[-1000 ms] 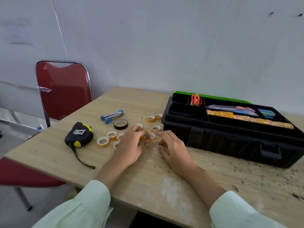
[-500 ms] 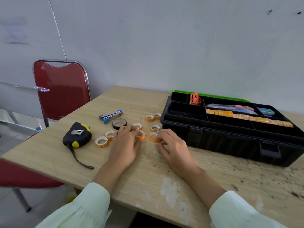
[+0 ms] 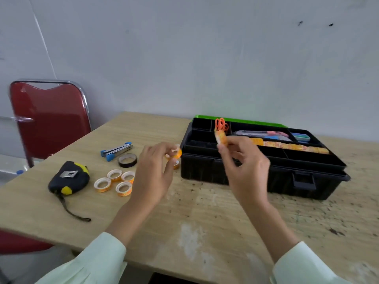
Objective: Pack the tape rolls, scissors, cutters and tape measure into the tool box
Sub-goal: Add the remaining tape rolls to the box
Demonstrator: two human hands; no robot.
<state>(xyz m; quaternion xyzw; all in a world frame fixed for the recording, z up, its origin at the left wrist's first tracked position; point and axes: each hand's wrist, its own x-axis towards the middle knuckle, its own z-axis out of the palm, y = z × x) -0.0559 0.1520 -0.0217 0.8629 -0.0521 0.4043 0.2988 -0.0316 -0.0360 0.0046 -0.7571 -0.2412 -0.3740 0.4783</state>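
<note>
The open black tool box stands at the right of the table, with orange scissors, cutters and a row of orange tape rolls in its tray. My right hand is raised over the box's front left corner and pinches small orange tape rolls. My left hand is lifted left of the box and pinches another orange tape roll. Several small tape rolls, a dark tape roll and the black and yellow tape measure lie on the table to the left.
A blue and grey stapler lies behind the dark roll. A red chair stands at the table's far left corner, and a white wall rises behind. The wooden table is stained and speckled near me.
Both hands have lifted off the table, each taking tape rolls up with it. The right hand has moved toward the tool box; the cluster of rolls beside the box has thinned.
</note>
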